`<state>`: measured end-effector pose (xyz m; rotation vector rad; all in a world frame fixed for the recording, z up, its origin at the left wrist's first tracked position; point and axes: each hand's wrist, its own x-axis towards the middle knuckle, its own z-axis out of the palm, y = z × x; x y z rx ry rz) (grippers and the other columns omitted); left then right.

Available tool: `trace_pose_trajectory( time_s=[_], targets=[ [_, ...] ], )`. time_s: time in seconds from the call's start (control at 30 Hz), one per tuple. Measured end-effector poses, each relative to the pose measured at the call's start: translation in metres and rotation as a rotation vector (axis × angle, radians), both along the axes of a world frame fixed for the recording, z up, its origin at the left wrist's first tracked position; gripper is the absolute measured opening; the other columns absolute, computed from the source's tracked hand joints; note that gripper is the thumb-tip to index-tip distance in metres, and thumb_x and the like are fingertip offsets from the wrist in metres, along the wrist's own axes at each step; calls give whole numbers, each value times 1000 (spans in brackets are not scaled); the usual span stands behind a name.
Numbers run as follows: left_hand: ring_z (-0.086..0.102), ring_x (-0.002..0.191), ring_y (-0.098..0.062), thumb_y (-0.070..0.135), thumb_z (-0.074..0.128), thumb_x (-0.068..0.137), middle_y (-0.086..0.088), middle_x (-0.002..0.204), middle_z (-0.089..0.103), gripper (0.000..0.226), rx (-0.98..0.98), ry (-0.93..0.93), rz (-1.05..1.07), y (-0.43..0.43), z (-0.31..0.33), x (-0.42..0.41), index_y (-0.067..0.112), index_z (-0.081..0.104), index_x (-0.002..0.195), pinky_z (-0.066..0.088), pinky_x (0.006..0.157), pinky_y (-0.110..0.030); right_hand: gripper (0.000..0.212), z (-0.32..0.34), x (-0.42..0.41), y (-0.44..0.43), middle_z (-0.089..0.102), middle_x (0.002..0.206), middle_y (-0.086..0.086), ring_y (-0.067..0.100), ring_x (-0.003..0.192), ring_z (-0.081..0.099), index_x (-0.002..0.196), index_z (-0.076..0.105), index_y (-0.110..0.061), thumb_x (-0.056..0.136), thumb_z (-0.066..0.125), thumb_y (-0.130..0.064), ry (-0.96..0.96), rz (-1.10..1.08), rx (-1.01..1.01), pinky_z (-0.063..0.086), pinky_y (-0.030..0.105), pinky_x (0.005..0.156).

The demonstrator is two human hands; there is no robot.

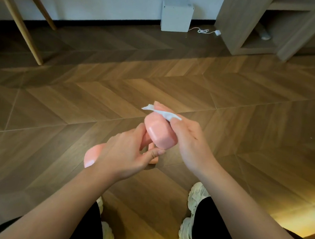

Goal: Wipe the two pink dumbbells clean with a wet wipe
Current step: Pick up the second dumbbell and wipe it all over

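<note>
One pink dumbbell point(160, 136) held above the floor point(245, 115).
The left grip point(125, 154) is closed around its handle; the right grip point(190, 140) holds a white wet wipe point(162, 113) on its far head.

Floor point(227, 105): wood chevron parquet.
Far edge: white box point(176, 16), white cable point(204, 31), shelf unit point(250, 32).
Left: wooden legs point(22, 24).
Near: pale shoes point(196, 193).

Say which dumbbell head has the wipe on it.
The upper head, farther from the person: the right hand holds the wipe against its top. The lower head sticks out bare past the left hand gripping the handle.
</note>
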<state>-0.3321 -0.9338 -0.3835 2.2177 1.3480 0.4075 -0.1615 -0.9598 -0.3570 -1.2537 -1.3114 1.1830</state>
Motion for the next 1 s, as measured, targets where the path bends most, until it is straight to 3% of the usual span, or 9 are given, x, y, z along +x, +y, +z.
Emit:
trace_pose_trajectory(
  time_s=[0.17,0.3,0.37,0.5,0.6,0.73,0.8,0.87,1.0],
  targets=[
    [61,73,-6,75,51,81,14,82,64,52,-298,-304,319,7,-2,5,29,57,103,43,60,-27,45,-4,-2,-7,53,145,-7,1,139,40,129,59,-34,101,32,-12,-206,33,128,23,50,120],
    [46,54,-13,73,57,74,10,66,55,50,-479,-673,466,7,3,4,24,59,87,38,53,-32,43,-8,-1,-9,66,116,26,26,97,62,130,60,-32,102,31,-18,-175,-5,-99,45,18,98],
    [48,56,-11,74,54,73,18,61,57,46,-417,-637,399,7,8,1,30,58,87,40,56,-29,39,-8,-5,-5,64,113,33,42,103,56,118,69,-22,101,35,-17,-47,-54,-208,53,13,71],
    [56,59,6,68,56,83,19,59,58,35,-283,-476,314,5,16,-1,34,53,89,37,57,-16,41,-8,1,11,69,113,22,36,118,58,94,78,-21,83,39,-28,210,-184,-286,42,48,109],
    [54,68,16,68,52,79,19,72,58,36,-229,-383,266,3,18,0,35,51,93,36,57,-8,45,-10,4,12,71,118,10,34,121,58,107,74,-18,84,38,-29,224,-148,-273,36,53,113],
    [59,72,3,80,48,73,15,72,61,46,-139,-271,144,2,13,-2,39,48,96,37,56,-20,56,0,1,12,60,125,26,32,112,61,111,73,-13,72,48,-46,171,-100,-233,43,48,105],
    [59,71,-8,81,40,72,13,73,61,62,-81,-171,67,1,11,-1,31,50,107,45,61,-32,52,2,2,12,71,114,10,14,97,63,105,76,-19,70,50,-48,165,-109,-194,46,31,88],
    [59,70,-14,84,35,71,12,73,60,71,-58,-65,28,1,9,2,26,50,111,48,64,-38,43,2,2,10,71,120,-3,6,110,62,112,74,-21,84,47,-40,91,-109,-160,47,27,92],
    [62,83,-16,87,37,72,10,90,67,72,-162,-62,138,2,-2,6,26,51,108,50,71,-39,49,-4,0,1,62,135,6,35,119,56,134,61,-20,95,34,-30,-74,-49,-93,52,43,94]
  ],
)
